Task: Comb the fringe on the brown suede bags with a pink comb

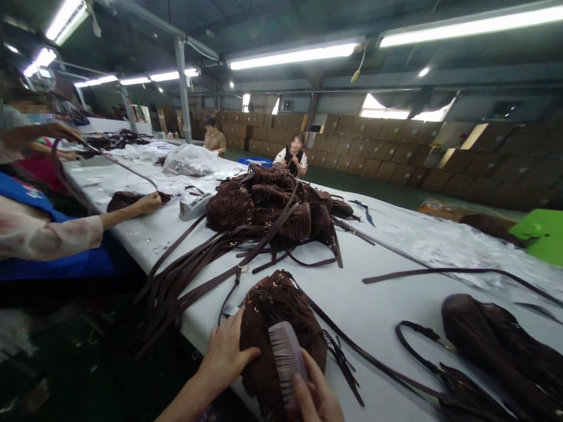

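At your far left, a co-worker's sleeve (pixel 57 234) reaches over the bench (pixel 338 287), and that co-worker's hand (pixel 149 203) is at a small brown bag, well apart from yours. Next come the hanging straps (pixel 173 287), which trail from the heap over the near edge; a snag on one could drag bags out of the heap. Your left hand (pixel 226 346) lies along the left side of the fringed bag (pixel 259 313), thumb on its front. You cannot tell from here whether its grip is clamped, as the fingers' hold at the edge is unclear. The bag sits on the bench's near edge, directly in front of you; if that hand only rests there, a hard pull towards you could probably slide it off. Just beyond stands the heap of brown bags (pixel 281 214). The pale comb (pixel 285 357) lies across the bag's front, teeth facing left, and your right hand (pixel 319 390) has its grip closed around the lower end. Those teeth could catch in the fringe and tear a strand if forced, or nip your left thumb on a sweep that way. Farther right, the tassel (pixel 343 363) and long strap (pixel 352 343) lie near enough to tangle under your wrist. A dark bag (pixel 488 346) rests at the far right.
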Demonstrator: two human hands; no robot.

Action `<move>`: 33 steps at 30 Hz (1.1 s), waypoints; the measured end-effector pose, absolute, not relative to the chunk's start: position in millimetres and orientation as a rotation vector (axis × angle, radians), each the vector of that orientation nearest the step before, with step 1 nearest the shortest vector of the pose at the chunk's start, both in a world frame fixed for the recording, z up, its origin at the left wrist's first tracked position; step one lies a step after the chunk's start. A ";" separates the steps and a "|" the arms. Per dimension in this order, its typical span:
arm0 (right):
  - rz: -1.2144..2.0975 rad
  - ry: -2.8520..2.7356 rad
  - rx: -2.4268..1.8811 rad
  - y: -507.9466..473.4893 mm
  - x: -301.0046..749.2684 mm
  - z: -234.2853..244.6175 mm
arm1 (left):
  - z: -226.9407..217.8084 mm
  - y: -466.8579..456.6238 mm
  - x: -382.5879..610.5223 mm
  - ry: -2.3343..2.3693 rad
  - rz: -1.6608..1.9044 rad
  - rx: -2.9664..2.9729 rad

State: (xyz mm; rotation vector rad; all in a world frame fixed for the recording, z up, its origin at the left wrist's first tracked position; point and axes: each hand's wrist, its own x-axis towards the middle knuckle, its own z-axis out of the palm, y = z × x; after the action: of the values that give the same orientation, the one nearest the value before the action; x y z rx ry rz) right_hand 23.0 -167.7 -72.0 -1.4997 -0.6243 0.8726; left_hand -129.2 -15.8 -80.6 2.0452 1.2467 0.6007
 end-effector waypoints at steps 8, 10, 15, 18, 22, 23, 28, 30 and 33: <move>0.973 -0.529 -1.630 -151.0 32.7 -84.7 | -71.4 -19.2 -103.0 1.060 0.585 2.071; 0.977 -0.504 -1.620 -151.7 34.9 -85.4 | -73.1 -23.7 -114.8 1.104 0.590 2.092; 0.848 -0.574 -1.662 -153.9 30.0 -96.0 | -92.0 -44.8 -137.3 1.183 0.760 2.017; 0.743 -0.574 -1.686 -154.2 27.3 -103.5 | -106.5 -57.9 -138.3 1.249 0.938 1.920; 0.765 -0.554 -1.687 -155.4 28.6 -105.2 | -119.2 -71.7 -135.3 1.283 1.107 1.719; 0.783 -0.572 -1.684 -156.2 29.1 -103.5 | -120.2 -74.0 -134.1 1.292 1.118 1.648; 0.812 -0.618 -1.654 -161.4 26.7 -90.1 | -115.3 -78.8 -122.4 1.351 1.089 1.306; 0.815 -0.608 -1.638 -162.5 24.9 -86.7 | -113.9 -79.6 -116.7 1.376 1.069 1.282; 0.821 -0.604 -1.626 -162.7 24.2 -85.9 | -116.3 -79.9 -113.3 1.426 1.015 1.314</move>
State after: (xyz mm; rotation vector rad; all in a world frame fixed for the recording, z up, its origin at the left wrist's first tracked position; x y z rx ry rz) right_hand 24.2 -162.7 -85.9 -1.6260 -0.6036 0.8209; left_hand -113.3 -79.9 -116.3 1.3141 1.4259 1.0151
